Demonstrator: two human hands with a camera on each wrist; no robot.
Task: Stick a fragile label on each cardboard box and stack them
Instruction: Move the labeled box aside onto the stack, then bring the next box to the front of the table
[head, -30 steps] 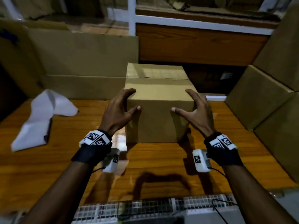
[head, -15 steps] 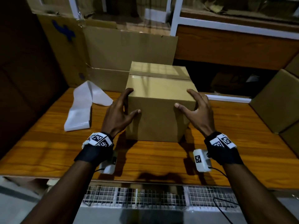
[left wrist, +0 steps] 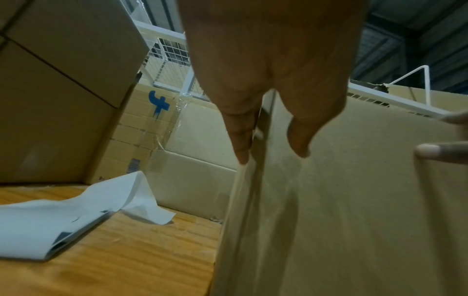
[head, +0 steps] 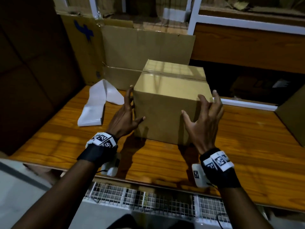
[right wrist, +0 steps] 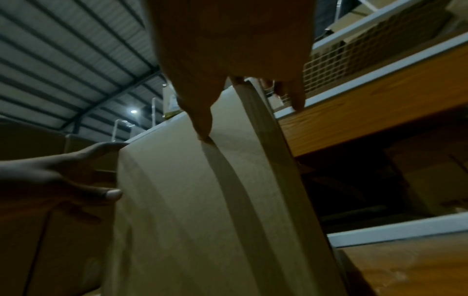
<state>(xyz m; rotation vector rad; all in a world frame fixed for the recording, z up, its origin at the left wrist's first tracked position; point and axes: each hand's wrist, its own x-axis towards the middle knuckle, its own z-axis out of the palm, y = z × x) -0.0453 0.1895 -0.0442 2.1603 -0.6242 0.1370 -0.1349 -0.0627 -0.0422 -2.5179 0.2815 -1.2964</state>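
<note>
cardboard box [head: 170,103] sits between both hands; left hand [head: 124,119] spread flat on its side, right hand [head: 203,120] spread, near the box

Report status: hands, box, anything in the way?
Left hand flat against the box side, right hand open at the other side. Box on the table, no label visible. Label strip lies to the left, clear of it.

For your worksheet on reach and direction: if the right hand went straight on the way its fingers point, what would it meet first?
Probably the cardboard box: the right hand already sits at its right edge, though depth is unclear.
</note>
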